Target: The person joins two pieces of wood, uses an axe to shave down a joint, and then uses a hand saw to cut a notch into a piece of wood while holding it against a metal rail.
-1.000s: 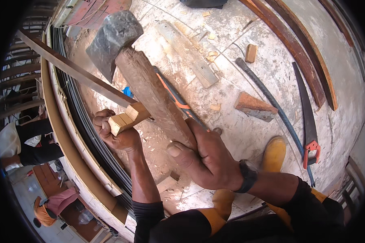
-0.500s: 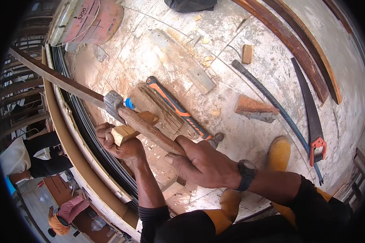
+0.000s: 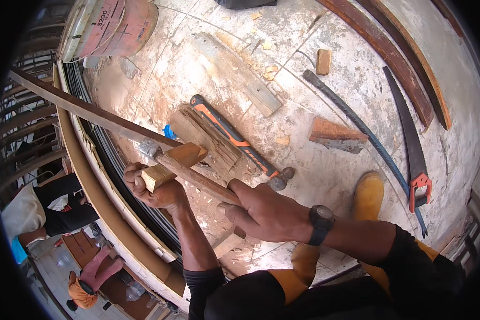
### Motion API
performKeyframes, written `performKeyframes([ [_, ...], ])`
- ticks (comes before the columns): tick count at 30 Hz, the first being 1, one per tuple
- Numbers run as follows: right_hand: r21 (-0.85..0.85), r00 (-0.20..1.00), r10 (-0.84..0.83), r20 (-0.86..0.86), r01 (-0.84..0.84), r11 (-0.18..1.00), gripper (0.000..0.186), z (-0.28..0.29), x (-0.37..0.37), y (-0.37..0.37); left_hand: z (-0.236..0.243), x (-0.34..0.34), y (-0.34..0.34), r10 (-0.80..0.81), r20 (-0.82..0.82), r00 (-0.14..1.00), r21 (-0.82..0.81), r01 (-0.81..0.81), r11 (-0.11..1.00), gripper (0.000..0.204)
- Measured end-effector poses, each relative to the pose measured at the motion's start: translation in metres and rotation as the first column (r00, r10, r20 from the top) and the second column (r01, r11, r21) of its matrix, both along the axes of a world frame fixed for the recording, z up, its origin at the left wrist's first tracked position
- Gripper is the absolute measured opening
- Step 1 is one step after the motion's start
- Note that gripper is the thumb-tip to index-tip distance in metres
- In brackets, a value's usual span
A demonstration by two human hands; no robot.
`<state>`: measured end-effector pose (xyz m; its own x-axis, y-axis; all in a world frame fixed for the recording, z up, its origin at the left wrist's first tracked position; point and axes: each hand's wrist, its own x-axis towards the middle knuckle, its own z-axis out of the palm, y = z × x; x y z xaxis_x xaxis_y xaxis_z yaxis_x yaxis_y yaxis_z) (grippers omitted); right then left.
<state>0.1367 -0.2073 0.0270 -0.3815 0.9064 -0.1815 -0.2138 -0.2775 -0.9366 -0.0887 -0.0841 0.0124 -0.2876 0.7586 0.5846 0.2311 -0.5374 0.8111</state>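
Wood block (image 3: 157, 177): gripped in your left hand (image 3: 162, 194). Your right hand (image 3: 266, 210) clasps the hatchet (image 3: 202, 180) by its wooden handle, crossing in front of the block. Black-and-orange-handled hammer (image 3: 226, 130) lies on the floor (image 3: 325, 173); handsaw (image 3: 409, 130) farther right.

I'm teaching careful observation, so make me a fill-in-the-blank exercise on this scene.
The metal-headed tool's brown wooden handle is gripped by the ____ hand.
The left hand grips a pale angular block made of ____.
Of the orange-and-black hammer and the dark-bladed, red-handled saw, the ____ lies farther right.
Missing words: right; wood; saw.
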Motion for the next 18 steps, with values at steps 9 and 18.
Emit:
performKeyframes([
  [9,-0.044,0.990,0.098,0.105,-0.094,0.995,0.030,0.032,-0.011,-0.021,0.006,-0.024,-0.030,0.044,-0.154,0.987,0.029,-0.041,0.999,0.025],
  [18,0.211,0.967,-0.093,0.238,0.043,0.977,0.036,0.073,-0.034,-0.030,0.056,-0.041,-0.036,-0.127,0.205,0.971,-0.026,0.135,0.991,0.018],
])
